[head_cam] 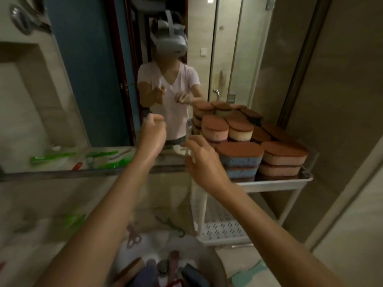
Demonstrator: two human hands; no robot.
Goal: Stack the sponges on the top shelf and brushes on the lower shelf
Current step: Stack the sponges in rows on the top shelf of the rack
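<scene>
Several stacks of oval sponges (240, 154) with brown scrub tops fill the top shelf of a white rack (273, 185). The rack's perforated lower shelf (223, 226) shows no brushes. My left hand (152, 135) is raised in front of the mirror, left of the rack, with its fingers loosely curled and holding nothing. My right hand (200, 160) hovers at the rack's left edge, beside the blue sponge stack and a thin white upright post (187, 129). Blur hides whether its fingers pinch anything. Brushes (172, 266) lie in a basin at the bottom.
A wall mirror (99, 79) ahead reflects a person wearing a headset. Green brushes (51, 157) lie on the ledge under the mirror. More handled tools (133, 237) lie on the counter. A teal brush (250, 274) lies on the floor by the rack. A wall stands right.
</scene>
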